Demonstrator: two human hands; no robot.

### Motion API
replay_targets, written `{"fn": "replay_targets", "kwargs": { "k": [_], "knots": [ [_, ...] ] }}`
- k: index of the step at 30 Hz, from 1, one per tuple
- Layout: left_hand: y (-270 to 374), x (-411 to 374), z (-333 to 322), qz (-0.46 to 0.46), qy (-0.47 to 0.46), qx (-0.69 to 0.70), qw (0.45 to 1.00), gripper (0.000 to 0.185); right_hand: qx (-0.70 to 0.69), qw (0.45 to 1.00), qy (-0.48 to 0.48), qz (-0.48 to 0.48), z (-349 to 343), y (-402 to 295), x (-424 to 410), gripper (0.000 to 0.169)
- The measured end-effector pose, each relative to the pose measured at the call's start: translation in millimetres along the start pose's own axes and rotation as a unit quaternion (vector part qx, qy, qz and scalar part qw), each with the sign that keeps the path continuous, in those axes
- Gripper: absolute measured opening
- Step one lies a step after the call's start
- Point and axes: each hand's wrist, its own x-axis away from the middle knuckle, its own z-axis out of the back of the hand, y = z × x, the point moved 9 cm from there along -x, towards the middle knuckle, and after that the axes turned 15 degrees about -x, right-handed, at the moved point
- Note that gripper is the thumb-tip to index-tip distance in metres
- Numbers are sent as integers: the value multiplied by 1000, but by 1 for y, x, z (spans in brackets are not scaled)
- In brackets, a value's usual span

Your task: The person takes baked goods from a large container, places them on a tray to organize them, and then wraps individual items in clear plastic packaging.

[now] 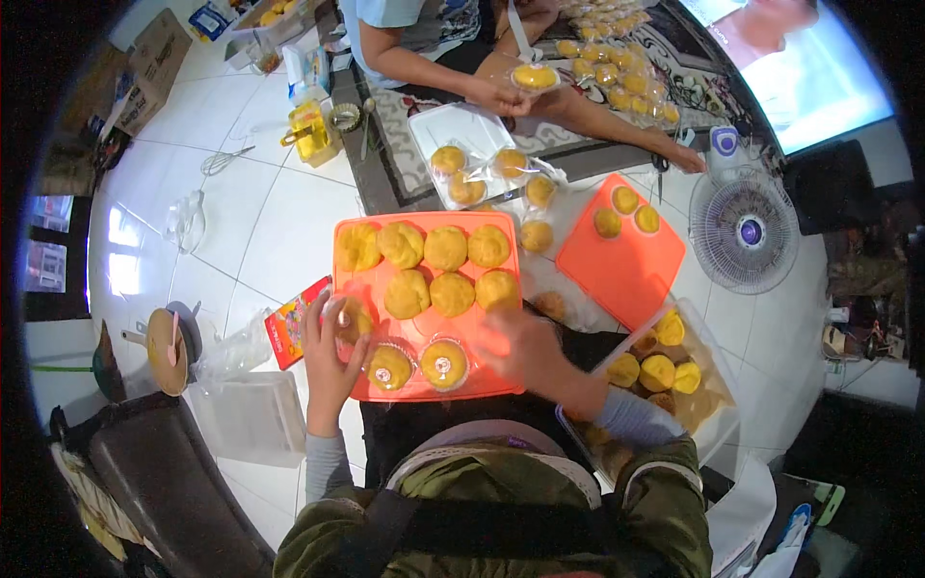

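Note:
An orange plastic tray point(426, 339) rests over my lap, holding several golden baked buns point(445, 248) in its far rows. At its left edge, my left hand point(325, 368) has its fingers around a clear-wrapped bun point(354, 320). Two more buns in pleated cups and clear wrap, one a wrapped bun with a printed sticker point(444, 364), sit along the near side. My right hand point(531, 357), blurred by motion, hovers over the tray's right side beside an unwrapped bun point(497, 289). Its fingers look spread, and nothing shows between them.
Opposite sits another person, whose hand point(506, 97) holds a packed bun. A white tray point(462, 119), an orange lid point(614, 267) with three buns and a clear bin point(712, 361) of buns surround my tray. An electric fan point(744, 231) stands right; a whisk point(224, 160) lies left.

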Motion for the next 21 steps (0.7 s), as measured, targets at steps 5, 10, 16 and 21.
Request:
{"fn": "replay_targets", "kwargs": {
  "k": [5, 10, 16, 21],
  "knots": [
    [-12, 8, -22, 41, -12, 21, 999, 71, -107, 989, -67, -73, -45, -2, 14, 41],
    [-15, 8, -20, 41, -17, 70, 997, 64, -117, 984, -76, -111, -17, 14, -14, 31],
    [-17, 8, -8, 45, 5, 75, 996, 54, -388, 851, 297, -191, 143, 161, -143, 42],
    [-23, 10, -11, 77, -3, 76, 994, 54, -497, 767, 318, -251, 173, 222, -223, 58]
  ]
}}
